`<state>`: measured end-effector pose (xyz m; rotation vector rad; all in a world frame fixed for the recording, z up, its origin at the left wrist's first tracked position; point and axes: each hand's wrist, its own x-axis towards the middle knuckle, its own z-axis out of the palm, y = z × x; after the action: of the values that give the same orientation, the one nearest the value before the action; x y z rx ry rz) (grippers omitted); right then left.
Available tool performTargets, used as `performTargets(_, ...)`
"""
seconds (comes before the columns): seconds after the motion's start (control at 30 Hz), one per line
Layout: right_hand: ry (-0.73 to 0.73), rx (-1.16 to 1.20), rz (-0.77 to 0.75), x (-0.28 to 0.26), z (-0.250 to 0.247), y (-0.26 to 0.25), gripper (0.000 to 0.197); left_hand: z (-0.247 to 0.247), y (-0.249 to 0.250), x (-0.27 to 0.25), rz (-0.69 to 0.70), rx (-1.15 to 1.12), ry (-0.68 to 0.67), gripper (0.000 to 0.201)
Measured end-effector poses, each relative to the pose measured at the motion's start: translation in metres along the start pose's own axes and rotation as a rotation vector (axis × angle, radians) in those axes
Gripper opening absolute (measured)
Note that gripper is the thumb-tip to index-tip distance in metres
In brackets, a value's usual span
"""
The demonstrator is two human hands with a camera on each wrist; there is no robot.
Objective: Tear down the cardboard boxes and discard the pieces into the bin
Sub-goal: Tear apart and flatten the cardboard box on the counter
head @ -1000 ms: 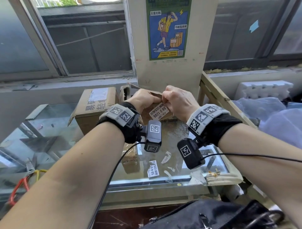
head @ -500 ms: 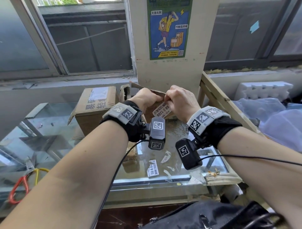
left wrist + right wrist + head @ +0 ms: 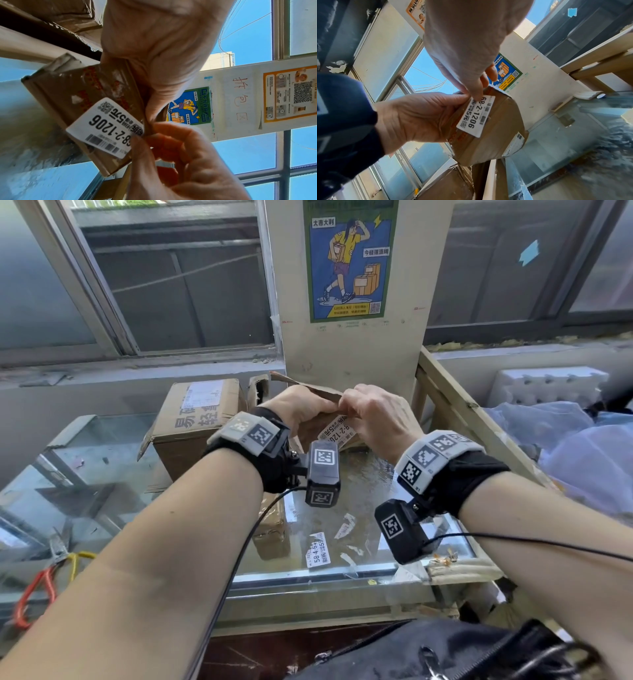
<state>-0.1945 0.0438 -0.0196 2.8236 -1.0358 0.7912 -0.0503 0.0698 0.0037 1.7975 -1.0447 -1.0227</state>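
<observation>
Since a second ago your hands have lifted a little and drawn closer over the small box (image 3: 317, 424), and the white label (image 3: 337, 433) now sits more hidden beneath your right hand (image 3: 376, 419). You hold the box up in front of you, above the glass surface (image 3: 370, 474) and just before the pale pillar that carries the poster (image 3: 349, 258).

Your left hand (image 3: 301, 409) grips the box from its left side — fingers curled round the cardboard edge, thumb pressed against the taped face. In the right wrist view that same hand (image 3: 419, 116) cups the box (image 3: 489, 139) from the side, with the label (image 3: 475, 116) reading 68-2-1206 across the brown tape. Your right hand (image 3: 471, 44) comes down from above and pinches at the top corner of the label, thumb and forefinger pressed together on its edge. The left wrist view shows the pinch closely: the fingertips (image 3: 164, 129) of the right hand (image 3: 181, 159) meet the corner of the label (image 3: 106, 128) where the left hand (image 3: 159, 44) clamps the box (image 3: 73, 89).

A larger box (image 3: 197, 422) stands on the surface just to the left, one flap hanging open. Loose stickers (image 3: 318, 551) lie on the glass nearer you — and red-handled pliers (image 3: 37, 587) lie at far left.
</observation>
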Motion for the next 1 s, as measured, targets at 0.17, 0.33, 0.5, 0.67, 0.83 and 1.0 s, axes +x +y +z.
performTargets(0.17, -0.019, 0.016, 0.099, 0.004, 0.0, -0.002, 0.017, 0.005, 0.002, -0.002, -0.009, -0.043, 0.035, 0.014)
performTargets(0.33, -0.075, 0.042, 0.162, 0.012, -0.009, -0.003, 0.018, 0.01, 0.002, -0.002, 0.004, -0.046, 0.07, 0.015)
performTargets(0.5, -0.186, 0.09, 0.119, 0.015, -0.018, -0.001, 0.017, 0.011, 0.002, -0.002, 0.011, -0.011, 0.095, 0.012)
performTargets(0.67, -0.275, 0.073, 0.055, 0.013, -0.022, 0.004, 0.016, 0.007, -0.007, -0.004, -0.02, -0.015, 0.02, 0.02)
performTargets(0.83, -0.095, 0.033, 0.045, 0.012, -0.019, 0.007, 0.013, -0.004, -0.003, -0.006, 0.063, -0.063, -0.049, 0.012)
performTargets(1.0, -0.075, 0.058, -0.016, 0.013, -0.019, 0.001, 0.011, -0.006, -0.004, -0.001, 0.069, 0.084, -0.052, 0.026)
